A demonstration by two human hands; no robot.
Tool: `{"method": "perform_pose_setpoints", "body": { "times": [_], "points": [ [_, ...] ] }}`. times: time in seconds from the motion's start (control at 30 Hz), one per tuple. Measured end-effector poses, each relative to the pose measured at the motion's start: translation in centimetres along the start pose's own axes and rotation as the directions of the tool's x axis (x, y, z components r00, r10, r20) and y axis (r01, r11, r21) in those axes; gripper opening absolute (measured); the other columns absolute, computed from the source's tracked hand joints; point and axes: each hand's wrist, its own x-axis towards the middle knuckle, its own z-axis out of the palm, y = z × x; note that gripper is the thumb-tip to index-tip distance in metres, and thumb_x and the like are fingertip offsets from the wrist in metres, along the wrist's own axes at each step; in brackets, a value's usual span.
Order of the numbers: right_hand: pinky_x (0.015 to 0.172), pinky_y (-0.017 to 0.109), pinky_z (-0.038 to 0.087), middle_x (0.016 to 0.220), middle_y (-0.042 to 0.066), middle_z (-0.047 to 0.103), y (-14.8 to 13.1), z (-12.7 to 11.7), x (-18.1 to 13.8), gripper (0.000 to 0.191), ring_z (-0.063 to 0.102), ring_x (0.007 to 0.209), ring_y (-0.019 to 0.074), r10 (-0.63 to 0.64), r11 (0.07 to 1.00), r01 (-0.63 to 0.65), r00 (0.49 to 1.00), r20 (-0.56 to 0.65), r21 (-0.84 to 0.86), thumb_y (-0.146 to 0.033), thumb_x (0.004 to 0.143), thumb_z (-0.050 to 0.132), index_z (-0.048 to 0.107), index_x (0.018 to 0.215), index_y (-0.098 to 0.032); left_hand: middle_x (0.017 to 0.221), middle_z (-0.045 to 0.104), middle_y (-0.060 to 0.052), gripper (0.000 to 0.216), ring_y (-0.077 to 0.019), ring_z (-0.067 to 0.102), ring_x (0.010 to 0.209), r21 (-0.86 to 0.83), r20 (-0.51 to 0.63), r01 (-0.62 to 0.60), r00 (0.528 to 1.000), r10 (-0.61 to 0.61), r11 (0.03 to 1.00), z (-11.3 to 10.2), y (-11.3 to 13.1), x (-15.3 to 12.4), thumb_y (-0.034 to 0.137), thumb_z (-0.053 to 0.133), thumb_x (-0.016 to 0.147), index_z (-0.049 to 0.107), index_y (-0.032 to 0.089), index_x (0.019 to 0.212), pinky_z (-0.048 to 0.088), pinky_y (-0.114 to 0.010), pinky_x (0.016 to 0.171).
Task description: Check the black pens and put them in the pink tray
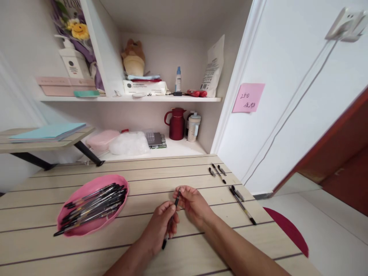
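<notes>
Pale striped wood worktop (172,168): open strip behind both grips, running back to the white cabinet. Second lane between left grip (161,226) and pink oval dish (86,186), which is heaped with slim clear-barrelled, black-ended pens; one end juts past the near-left rim. Slim dark pen (169,223) bridges left and right grip (194,207), closing the gap there. Right forearm bars low sideways passage. Right side: long clear-barrelled black-ended pen (243,207), shorter pen (219,173) behind; open surface between these and right grip. Back left: slanted black stand leg (89,153) in the way.
</notes>
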Motion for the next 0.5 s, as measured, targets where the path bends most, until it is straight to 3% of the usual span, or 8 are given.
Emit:
{"method": "perform_pose_setpoints", "body": {
  "times": [0.2, 0.27, 0.33, 0.4, 0.47, 0.5],
  "points": [
    [0.049, 0.019, 0.042, 0.067, 0.002, 0.061, -1.6, -1.8, 1.1, 0.029, 0.057, 0.061, 0.0108, -0.043, 0.99, 0.011, 0.974, -0.222, -0.143, -0.034, 0.058, 0.071, 0.058, 0.076, -0.015, 0.055, 0.051, 0.006, 0.027, -0.0024, 0.038, 0.032, 0.001, 0.009, 0.008, 1.0, -0.008, 1.0, -0.1, 0.1, 0.0, 0.043, 0.053, 0.071, 0.052, 0.017, 0.079, 0.021, -0.016, 0.033],
    [0.047, 0.019, 0.041, 0.066, 0.002, 0.061, -2.0, -2.6, 1.3, 0.028, 0.056, 0.059, 0.0112, -0.05, 0.965, -0.014, 0.971, -0.236, -0.261, -0.035, 0.059, 0.069, 0.057, 0.075, -0.015, 0.055, 0.051, 0.006, 0.027, -0.0024, 0.038, 0.032, -0.005, 0.011, 0.004, 1.0, -0.004, 1.0, -0.1, 0.1, 0.0, 0.042, 0.052, 0.072, 0.052, 0.017, 0.079, 0.021, -0.016, 0.033],
    [0.047, 0.021, 0.039, 0.061, 0.002, 0.06, -2.4, -3.1, 1.3, 0.024, 0.055, 0.055, 0.0115, -0.05, 0.875, -0.061, 0.975, -0.215, -0.48, -0.037, 0.064, 0.063, 0.057, 0.071, -0.014, 0.056, 0.051, 0.006, 0.026, -0.0023, 0.039, 0.033, -0.013, 0.008, 0.0, 1.0, 0.0, 1.0, -0.1, 0.1, 0.0, 0.041, 0.052, 0.073, 0.052, 0.017, 0.08, 0.022, -0.016, 0.033],
    [0.05, 0.022, 0.037, 0.058, 0.002, 0.06, -2.8, -3.6, 1.1, 0.02, 0.053, 0.054, 0.0122, -0.102, 0.611, -0.066, 0.982, -0.162, -0.789, -0.034, 0.069, 0.057, 0.057, 0.066, -0.014, 0.057, 0.051, 0.005, 0.025, -0.0024, 0.039, 0.034, -0.023, 0.007, -0.008, 1.0, 0.008, 1.0, -0.2, 0.0, -0.1, 0.04, 0.051, 0.074, 0.052, 0.016, 0.081, 0.023, -0.016, 0.034],
    [0.055, 0.024, 0.036, 0.063, 0.004, 0.062, -3.2, -3.8, 1.0, 0.016, 0.055, 0.062, 0.0143, -0.189, 0.174, -0.046, 0.979, -0.079, -0.984, -0.028, 0.072, 0.052, 0.059, 0.065, -0.015, 0.058, 0.051, 0.005, 0.025, -0.0026, 0.04, 0.036, -0.04, 0.012, -0.026, 1.0, 0.026, 0.999, -0.2, -0.1, -0.1, 0.04, 0.051, 0.075, 0.052, 0.016, 0.082, 0.024, -0.016, 0.035],
    [0.058, 0.024, 0.035, 0.069, 0.006, 0.064, -3.4, -3.9, 0.9, 0.015, 0.056, 0.067, 0.0156, -0.218, -0.037, -0.047, 0.975, -0.038, -0.998, -0.025, 0.073, 0.051, 0.06, 0.067, -0.015, 0.059, 0.05, 0.005, 0.025, -0.0027, 0.04, 0.036, -0.048, 0.014, -0.035, 0.999, 0.036, 0.998, -0.3, -0.1, 0.0, 0.04, 0.051, 0.075, 0.053, 0.016, 0.082, 0.025, -0.016, 0.035]
  ]
}}
